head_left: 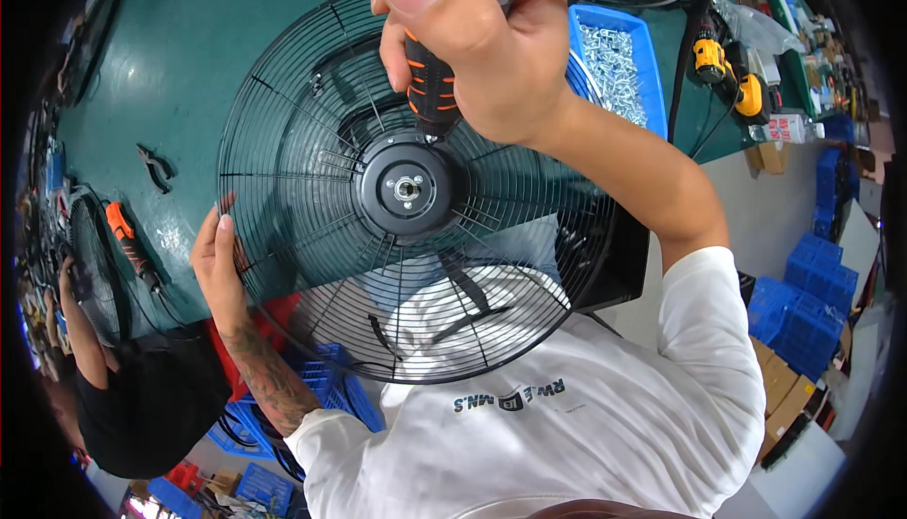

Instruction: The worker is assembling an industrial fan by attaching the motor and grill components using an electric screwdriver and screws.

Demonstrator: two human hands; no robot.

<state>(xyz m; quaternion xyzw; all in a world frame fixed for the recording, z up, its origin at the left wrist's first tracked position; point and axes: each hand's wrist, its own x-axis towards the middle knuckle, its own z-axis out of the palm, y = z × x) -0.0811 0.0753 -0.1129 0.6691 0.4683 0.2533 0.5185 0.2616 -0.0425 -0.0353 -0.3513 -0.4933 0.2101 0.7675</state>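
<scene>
Right grip (510,66): wrapped round power screwdriver (433,94), apparently fastening motor (406,188) beneath. Left grip (219,269): holding guard rim (221,165). Next calls for steady pressure.

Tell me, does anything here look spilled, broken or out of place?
Nothing looks spilled or broken. The black fan grille shows no obvious bend, the small metal parts lie inside their blue bin, and pliers lie on the green table. Only the grille's near side juts past the table edge; a white shirt shows through.
</scene>
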